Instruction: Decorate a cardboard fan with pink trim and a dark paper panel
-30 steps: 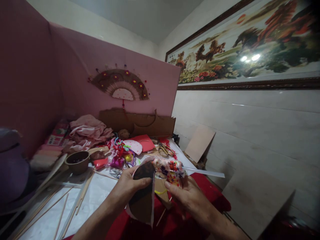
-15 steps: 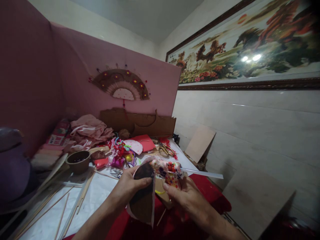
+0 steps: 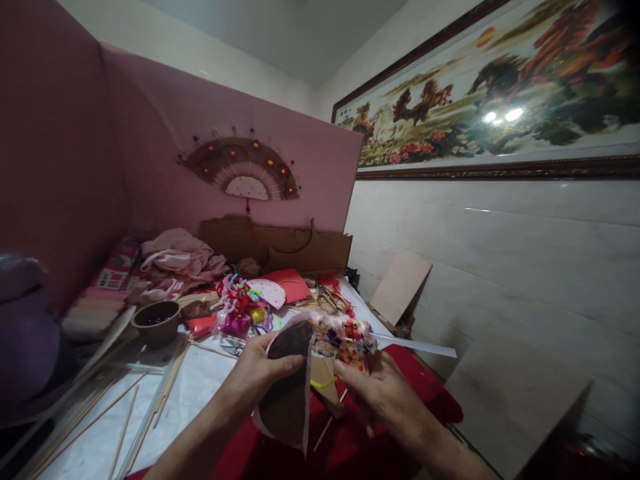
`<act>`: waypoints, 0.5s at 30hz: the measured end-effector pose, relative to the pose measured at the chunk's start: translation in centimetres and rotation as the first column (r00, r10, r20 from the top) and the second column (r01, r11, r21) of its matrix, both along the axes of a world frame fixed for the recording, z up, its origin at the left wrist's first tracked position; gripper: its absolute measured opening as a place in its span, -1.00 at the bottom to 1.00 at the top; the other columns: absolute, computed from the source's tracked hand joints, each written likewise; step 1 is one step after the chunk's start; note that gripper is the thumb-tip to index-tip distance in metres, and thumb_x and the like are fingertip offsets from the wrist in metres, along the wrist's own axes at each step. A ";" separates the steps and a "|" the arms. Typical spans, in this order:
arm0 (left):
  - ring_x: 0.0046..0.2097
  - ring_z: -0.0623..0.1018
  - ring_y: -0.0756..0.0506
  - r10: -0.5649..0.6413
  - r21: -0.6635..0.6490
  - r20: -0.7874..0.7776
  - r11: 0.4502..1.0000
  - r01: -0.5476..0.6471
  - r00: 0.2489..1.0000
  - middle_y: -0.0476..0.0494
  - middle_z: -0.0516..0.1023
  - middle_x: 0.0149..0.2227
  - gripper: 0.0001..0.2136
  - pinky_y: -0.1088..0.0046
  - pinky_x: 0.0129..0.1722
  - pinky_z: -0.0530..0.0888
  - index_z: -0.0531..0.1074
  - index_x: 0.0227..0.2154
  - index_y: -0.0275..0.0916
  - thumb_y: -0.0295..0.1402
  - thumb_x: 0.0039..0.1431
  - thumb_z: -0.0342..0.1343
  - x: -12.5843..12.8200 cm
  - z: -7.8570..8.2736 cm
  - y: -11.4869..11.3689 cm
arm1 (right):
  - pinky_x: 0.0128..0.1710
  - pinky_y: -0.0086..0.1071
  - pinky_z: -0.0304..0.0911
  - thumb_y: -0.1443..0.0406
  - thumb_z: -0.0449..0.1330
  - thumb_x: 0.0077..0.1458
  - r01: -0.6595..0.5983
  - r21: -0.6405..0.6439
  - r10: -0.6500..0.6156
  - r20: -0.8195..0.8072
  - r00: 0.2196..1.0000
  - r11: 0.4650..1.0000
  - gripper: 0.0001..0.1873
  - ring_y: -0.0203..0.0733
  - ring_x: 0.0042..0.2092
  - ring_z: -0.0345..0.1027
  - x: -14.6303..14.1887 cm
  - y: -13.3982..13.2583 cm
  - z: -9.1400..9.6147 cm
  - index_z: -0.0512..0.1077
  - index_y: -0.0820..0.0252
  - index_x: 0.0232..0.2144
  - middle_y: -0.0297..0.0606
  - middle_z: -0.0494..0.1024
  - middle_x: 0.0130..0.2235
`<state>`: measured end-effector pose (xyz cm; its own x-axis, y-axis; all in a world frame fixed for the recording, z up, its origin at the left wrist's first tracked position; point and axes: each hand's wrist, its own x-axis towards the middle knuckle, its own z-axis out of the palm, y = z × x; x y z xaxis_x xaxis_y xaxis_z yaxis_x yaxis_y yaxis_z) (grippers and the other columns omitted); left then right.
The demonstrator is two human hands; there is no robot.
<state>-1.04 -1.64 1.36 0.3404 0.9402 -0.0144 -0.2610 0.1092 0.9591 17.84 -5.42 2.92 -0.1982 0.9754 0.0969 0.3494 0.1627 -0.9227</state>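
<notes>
My left hand (image 3: pixel 265 373) is closed on a half-round cardboard piece (image 3: pixel 285 410), dark brown with a pale cloth edge, its thumb lying across the face. My right hand (image 3: pixel 377 387) is wrapped around the handle of what looks like a flower-patterned glue gun (image 3: pixel 345 337). A long translucent glue stick (image 3: pixel 425 345) pokes out of its back to the right. Its front end is close to the cardboard's upper right edge; I cannot tell if they touch. Below, between my hands, is a brown card piece (image 3: pixel 325 393) with a yellow band, beside a thin wooden stick (image 3: pixel 330 423).
Gold-handled scissors (image 3: pixel 330 300), red paper (image 3: pixel 287 283) and colourful pipe cleaners (image 3: pixel 235 293) lie at the back of the table. A brown bowl (image 3: pixel 156 323) and thin sticks (image 3: pixel 125 427) are to the left. A decorated fan (image 3: pixel 245 167) hangs on the pink panel.
My right hand and the glue gun have shifted slightly right, widening the gap to the cardboard and showing more of the yellow-banded card. My left hand stays put.
</notes>
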 end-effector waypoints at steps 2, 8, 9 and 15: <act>-0.45 0.48 -0.05 -0.003 -0.002 0.003 1.000 0.003 1.000 -0.09 0.58 -0.47 -0.76 0.46 -0.39 0.35 0.54 -0.43 -0.28 -0.35 -0.25 0.34 0.0 0.0 0.0 | -0.81 -0.57 0.08 0.08 0.04 0.13 0.001 -0.002 -0.001 0.002 1.000 1.000 -0.62 -0.45 -0.74 0.06 0.1 0.1 -0.1 0.37 0.27 -0.19 -0.41 0.35 -0.61; -0.47 0.47 -0.03 -0.001 0.025 0.008 1.000 0.001 1.000 -0.06 0.57 -0.48 -0.72 0.47 -0.40 0.35 0.53 -0.38 -0.29 -0.36 -0.25 0.34 -0.1 -0.2 0.1 | -0.80 -0.58 0.11 0.05 0.03 0.13 -0.011 -0.006 0.010 -0.039 0.999 1.000 -0.60 -0.43 -0.70 0.12 -0.2 0.1 -0.7 0.36 0.23 -0.15 -0.38 0.38 -0.56; -0.47 0.47 -0.02 0.002 0.028 0.011 1.000 -0.002 1.000 -0.05 0.56 -0.49 -0.73 0.47 -0.41 0.35 0.53 -0.39 -0.29 -0.36 -0.25 0.34 0.0 -0.2 0.1 | -0.79 -0.59 0.10 0.05 0.03 0.13 -0.021 -0.010 0.020 -0.053 0.998 1.000 -0.60 -0.43 -0.70 0.14 -0.3 0.1 -0.8 0.35 0.22 -0.15 -0.37 0.39 -0.55; -0.44 0.48 -0.04 -0.011 0.032 0.026 0.999 0.010 1.000 -0.08 0.58 -0.44 -0.74 0.47 -0.38 0.35 0.54 -0.38 -0.27 -0.36 -0.24 0.34 0.0 -0.1 0.0 | -0.74 -0.55 0.10 0.05 0.09 0.08 -0.057 -0.016 0.055 -0.077 0.995 0.998 -0.68 -0.40 -0.68 0.13 -0.7 0.1 -0.9 0.41 0.14 -0.26 -0.39 0.34 -0.62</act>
